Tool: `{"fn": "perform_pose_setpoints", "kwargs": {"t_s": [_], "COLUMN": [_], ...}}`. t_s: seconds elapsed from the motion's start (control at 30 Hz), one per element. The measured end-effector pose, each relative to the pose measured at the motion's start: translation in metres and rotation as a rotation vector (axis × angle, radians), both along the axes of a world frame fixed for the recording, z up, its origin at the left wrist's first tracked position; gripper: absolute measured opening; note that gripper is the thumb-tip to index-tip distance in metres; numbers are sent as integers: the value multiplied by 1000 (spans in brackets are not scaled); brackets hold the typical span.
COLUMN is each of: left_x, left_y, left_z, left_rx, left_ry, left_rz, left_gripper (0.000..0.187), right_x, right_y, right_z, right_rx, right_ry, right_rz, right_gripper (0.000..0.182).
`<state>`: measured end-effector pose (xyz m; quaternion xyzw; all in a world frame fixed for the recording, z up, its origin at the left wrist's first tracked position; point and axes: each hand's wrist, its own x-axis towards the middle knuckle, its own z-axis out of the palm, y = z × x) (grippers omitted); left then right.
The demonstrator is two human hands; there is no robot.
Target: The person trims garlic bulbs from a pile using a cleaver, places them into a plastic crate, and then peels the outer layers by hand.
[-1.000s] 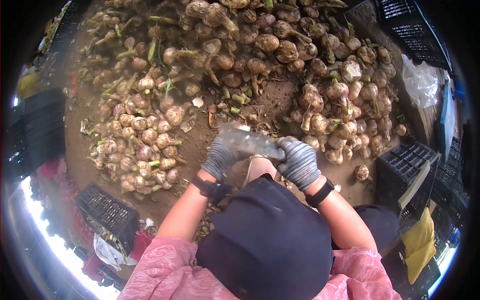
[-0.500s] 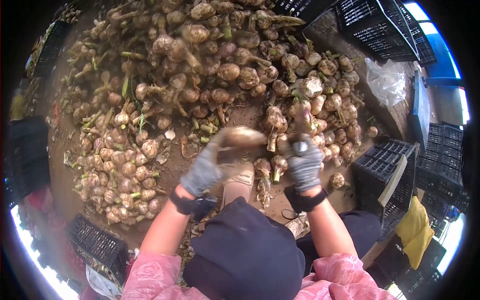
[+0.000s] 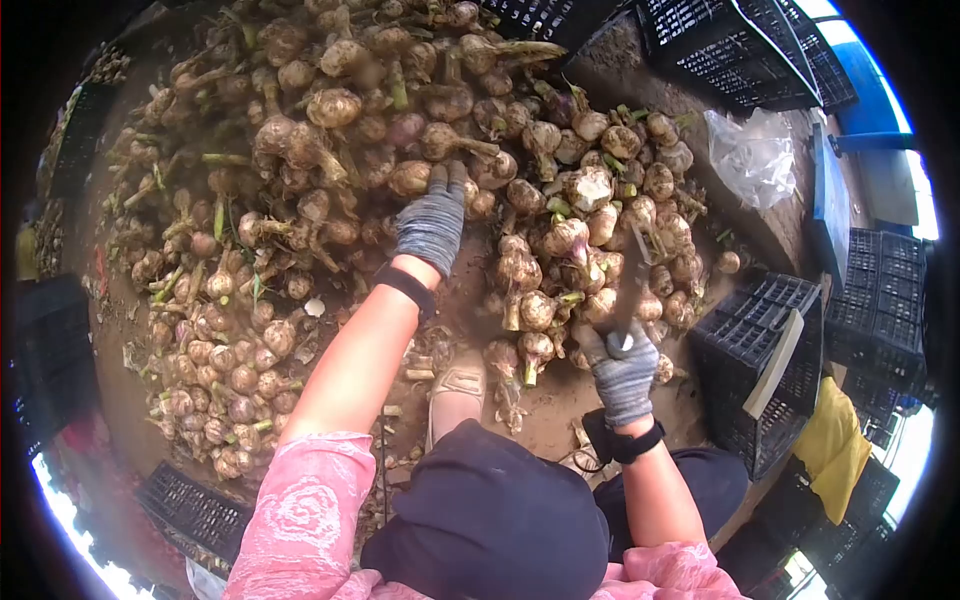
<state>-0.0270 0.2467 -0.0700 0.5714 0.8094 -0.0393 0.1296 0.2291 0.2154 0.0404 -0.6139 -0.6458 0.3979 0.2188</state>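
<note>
A big heap of dirty garlic bulbs with stalks [image 3: 380,110] covers the ground ahead. My left hand [image 3: 433,222], in a grey glove, is stretched forward, its fingers spread flat on bulbs at the heap's near edge. Lower right, my right hand [image 3: 622,368], also gloved, is closed round the handle of a knife [image 3: 630,285] whose dark blade points up over a cluster of bulbs [image 3: 545,290]. Both wrists wear black bands.
A smaller pile of trimmed bulbs [image 3: 225,360] lies to the left. Black plastic crates stand at the right [image 3: 745,340], top right [image 3: 735,50] and bottom left [image 3: 190,505]. A clear plastic bag [image 3: 755,155], a yellow cloth [image 3: 830,450] and my shoe [image 3: 458,388] are nearby.
My left hand no longer holds the bulb it had near the knife and has reached forward onto the heap. My right hand has dropped slightly, still gripping the knife.
</note>
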Motion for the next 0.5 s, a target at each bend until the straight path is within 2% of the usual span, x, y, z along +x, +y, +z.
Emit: {"fn": "perform_pose_setpoints", "kwargs": {"t_s": [0.07,0.1,0.13,0.17,0.23,0.3,0.37,0.4,0.5], "left_x": [1,3,8,5,8,17,22,25,35], "left_y": [-6,-12,-24,-43,-86,-124,-163,-178,-221], "left_z": [6,18,31,16,23,40,12,7,12], "left_rx": [-16,-26,99,96,277,215,401,531,496], "left_ry": [-87,-173,-342,-525,-1390,-1668,-1064,-734,-1514], "left_rz": [39,81,181,233,387,498,-16,-166,484], "left_gripper": [69,69,74,78,72,62,40,31,30], "right_x": [-2,-8,-12,-16,-26,-40,-55,-62,-74], "right_y": [1,2,4,5,1,-11,-27,-33,-56], "right_z": [-18,-20,-23,-28,-33,-35,-32,-26,-19], "right_rx": [-143,-59,-77,-97,-31,66,176,151,116], "right_ry": [5,-38,-66,-92,-192,-271,-196,-240,-303], "right_rz": [21,67,119,169,341,589,755,846,1044], "right_gripper": [16,19,22,24,32,32,24,22,18]}}
